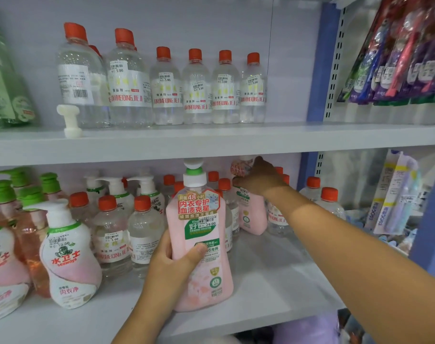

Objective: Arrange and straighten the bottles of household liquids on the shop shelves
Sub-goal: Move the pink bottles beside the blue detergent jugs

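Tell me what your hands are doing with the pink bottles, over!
Left hand grips front pink bottle, upright on lower shelf. Right hand holds second pink bottle further back. Orange-capped clear bottles crowd round it.

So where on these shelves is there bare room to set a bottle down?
Lower shelf: bare board to the right of the pink bottle in the left hand, under the right arm. Upper shelf: bare right of the clear bottles. Lower left is crowded.

We have one view only, from the head camera: it faces forward and slightly down, close to the lower shelf [273, 281], with the upper shelf [211, 142] just above eye line.
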{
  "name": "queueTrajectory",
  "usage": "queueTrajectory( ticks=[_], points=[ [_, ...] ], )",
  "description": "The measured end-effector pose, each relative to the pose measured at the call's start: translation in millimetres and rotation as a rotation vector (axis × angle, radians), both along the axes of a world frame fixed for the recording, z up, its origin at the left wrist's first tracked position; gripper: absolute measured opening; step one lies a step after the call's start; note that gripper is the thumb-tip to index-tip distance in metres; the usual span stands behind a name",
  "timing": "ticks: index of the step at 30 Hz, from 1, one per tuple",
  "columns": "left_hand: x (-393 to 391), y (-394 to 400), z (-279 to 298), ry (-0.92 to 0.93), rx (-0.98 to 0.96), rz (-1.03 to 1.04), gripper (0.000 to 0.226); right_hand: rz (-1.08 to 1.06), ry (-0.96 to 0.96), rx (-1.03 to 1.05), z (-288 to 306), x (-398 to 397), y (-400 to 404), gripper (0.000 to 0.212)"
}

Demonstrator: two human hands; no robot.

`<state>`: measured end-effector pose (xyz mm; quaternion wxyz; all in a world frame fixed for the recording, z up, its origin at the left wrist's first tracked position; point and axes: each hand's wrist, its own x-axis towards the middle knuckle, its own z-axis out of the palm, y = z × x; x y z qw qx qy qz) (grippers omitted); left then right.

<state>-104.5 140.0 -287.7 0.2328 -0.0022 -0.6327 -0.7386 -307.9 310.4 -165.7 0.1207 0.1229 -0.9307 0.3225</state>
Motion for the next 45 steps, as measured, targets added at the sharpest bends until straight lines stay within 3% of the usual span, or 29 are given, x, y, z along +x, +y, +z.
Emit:
queueTrajectory(
  ticks=[8, 13, 15, 18, 24, 28, 32, 36, 45],
  points=[
    [0, -3, -1, -0.003, -0.025, -0.013, 0.047, -0.079, -0.026, 0.027, 10, 68, 39, 0.06],
    [-3, -7, 2, 0.0, -0.02, -0.028, 0.038, -0.035, 0.106, -0.407, -41, 117, 56, 0.048],
    [-3, -8, 4, 0.003, -0.011, -0.047, 0.039, 0.05, 0.039, -0.547, -76, 129, 52, 0.052],
    [-2, -6, 1, -0.001, -0.015, -0.08, 0.041, 0.079, -0.091, -0.719, -106, 137, 48, 0.038],
    [8, -9, 0, 0.022, -0.079, -0.087, 0.045, 0.023, -0.064, -0.769, -111, 168, 48, 0.051],
    [43, -16, 4, 0.017, -0.074, -0.042, 0.042, 0.116, -0.088, -0.791, -115, 203, 62, 0.048],
    [100, -17, 4, 0.047, -0.131, 0.103, 0.049, 0.255, -0.17, -0.838, -114, 236, 67, 0.042],
    [173, -17, -9, 0.015, -0.138, 0.322, 0.039, 0.434, -0.245, -0.76, -122, 266, 55, 0.045],
    [361, -66, -32, -0.141, -0.164, 0.781, 0.049, 0.746, -0.496, -0.706, -164, 355, -45, 0.056]
  ],
)
